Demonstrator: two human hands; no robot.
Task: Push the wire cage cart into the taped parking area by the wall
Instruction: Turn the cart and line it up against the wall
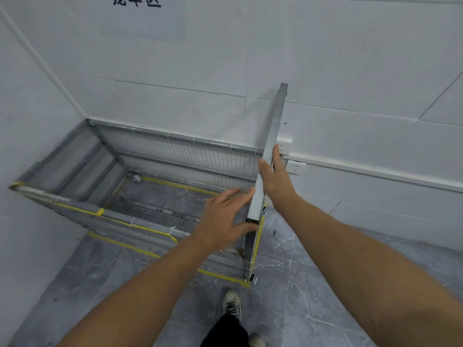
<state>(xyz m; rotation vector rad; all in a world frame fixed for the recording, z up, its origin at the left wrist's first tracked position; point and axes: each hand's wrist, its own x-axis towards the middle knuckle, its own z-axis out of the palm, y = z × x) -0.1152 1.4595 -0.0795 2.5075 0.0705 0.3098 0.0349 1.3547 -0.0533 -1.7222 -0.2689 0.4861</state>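
The grey wire cage cart (175, 144) stands in the corner, its long side against the back wall and its far end against the left wall. Yellow floor tape (120, 242) runs along its near side and around its near right corner. My right hand (275, 179) grips the cart's grey top bar (275, 116), thumb on the left face and fingers on the right. My left hand (223, 219) hovers with fingers spread just left of that bar, its thumb touching the bar's near end.
Two white wall sockets (284, 144) sit on the back wall just behind the bar. Black characters (136, 0) are printed high on the wall. My shoe (231, 305) stands on the grey marble floor in front of the cart's near corner.
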